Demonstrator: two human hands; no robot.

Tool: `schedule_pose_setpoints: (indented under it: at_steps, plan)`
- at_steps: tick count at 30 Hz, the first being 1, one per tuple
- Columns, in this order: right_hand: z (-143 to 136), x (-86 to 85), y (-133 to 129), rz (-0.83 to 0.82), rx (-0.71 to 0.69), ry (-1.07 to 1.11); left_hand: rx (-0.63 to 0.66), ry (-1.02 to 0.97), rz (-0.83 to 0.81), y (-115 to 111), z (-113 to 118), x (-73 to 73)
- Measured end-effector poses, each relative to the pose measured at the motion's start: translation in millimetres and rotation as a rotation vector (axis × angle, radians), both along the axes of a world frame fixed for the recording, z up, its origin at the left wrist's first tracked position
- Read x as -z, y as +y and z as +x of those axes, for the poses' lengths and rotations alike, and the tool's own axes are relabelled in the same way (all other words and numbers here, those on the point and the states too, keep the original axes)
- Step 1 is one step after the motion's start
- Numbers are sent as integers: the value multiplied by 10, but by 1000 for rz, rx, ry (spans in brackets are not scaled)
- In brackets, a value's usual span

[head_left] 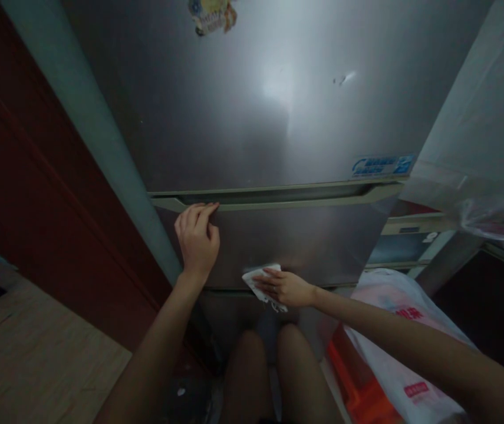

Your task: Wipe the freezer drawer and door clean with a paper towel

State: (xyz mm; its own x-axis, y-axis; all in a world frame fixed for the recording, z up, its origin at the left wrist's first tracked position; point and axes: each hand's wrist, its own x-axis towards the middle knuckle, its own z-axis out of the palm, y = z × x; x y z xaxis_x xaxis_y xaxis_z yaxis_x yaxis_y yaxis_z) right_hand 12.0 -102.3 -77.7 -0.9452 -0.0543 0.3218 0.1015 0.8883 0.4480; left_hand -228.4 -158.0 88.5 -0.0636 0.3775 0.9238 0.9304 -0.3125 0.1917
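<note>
Silver metal fronts a tall refrigerator (234, 135), its wide upper door above a shorter middle section (309, 241), with a recessed pale handle strip (287, 204) running along the seam and part of a lower section below. To the left stands a dark red door panel (43, 171). Low on the right, a white plastic bag (448, 335) printed with red characters bulges beside the right forearm; something pinkish shows through it, though the light is too dim to say what. An orange container (366, 403) sits partly under that bag, its inside mostly hidden. Higher at the right edge, a clear plastic bag (481, 219) has something red in it.

Both forearms reach forward over bent knees. The left hand (198, 235) is raised, fingers together and loosely bent, fingertips resting at the handle strip near its left end, with the thumb apart. The right hand (290, 290) comes in from the side, laid flat with fingers extended over a white cloth (252, 282), pressing it against the lower edge of the middle section, near its centre. Smallest are a blue-lettered label (382, 165) and a colourful sticker (213, 16) on the upper door.
</note>
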Motion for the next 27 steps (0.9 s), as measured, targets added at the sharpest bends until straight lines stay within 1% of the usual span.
schedule_pose_setpoints:
  at_steps: [2,5,7,8,9,10,11,12,13,14,15,17,20,21,22,23,24,25,26,27]
  plan:
    - [1,-284,23,22,0,-15,0,-4,-2,-2,4,-3]
    - [7,-871,18,87,44,51,-6,4,2,-7,11,-9]
    - [15,-1264,0,145,80,160,-17,7,-3,-12,18,-13]
    - [16,-1426,-11,171,101,221,-23,6,-10,-15,22,-15]
    - [13,-1549,-22,199,120,291,-27,4,-17,-17,27,-17]
    - [4,-1625,-33,221,138,352,-30,2,-21,-20,32,-18]
    - [-12,-1647,-46,237,155,400,-33,0,-21,-23,37,-18]
    - [-34,-1614,-59,245,168,434,-35,-2,-18,-25,41,-19]
    - [-62,-1529,-72,245,174,452,-35,-3,-17,-27,43,-19]
    - [-92,-1397,-86,236,177,455,-37,-2,-17,-29,44,-20]
    - [-122,-1226,-99,222,172,446,-38,1,-18,-31,44,-22]
    - [-171,-814,-122,177,160,397,-39,10,-26,-35,38,-26]
    - [-182,-197,-136,57,148,241,-39,22,-42,-42,23,-32]
    - [-165,-37,-132,16,132,190,-37,24,-45,-43,19,-33]
    - [-141,87,-123,-5,123,150,-35,27,-45,-44,16,-33]
    - [-111,167,-109,-29,106,101,-34,29,-43,-44,14,-32]
    - [-80,203,-91,-48,87,51,-32,30,-40,-43,13,-31]
    - [-51,193,-70,-60,72,4,-31,30,-39,-42,14,-29]
    - [-26,140,-49,-69,59,-40,-30,28,-38,-41,15,-27]
    - [-8,48,-29,-68,51,-69,-30,25,-39,-39,16,-25]
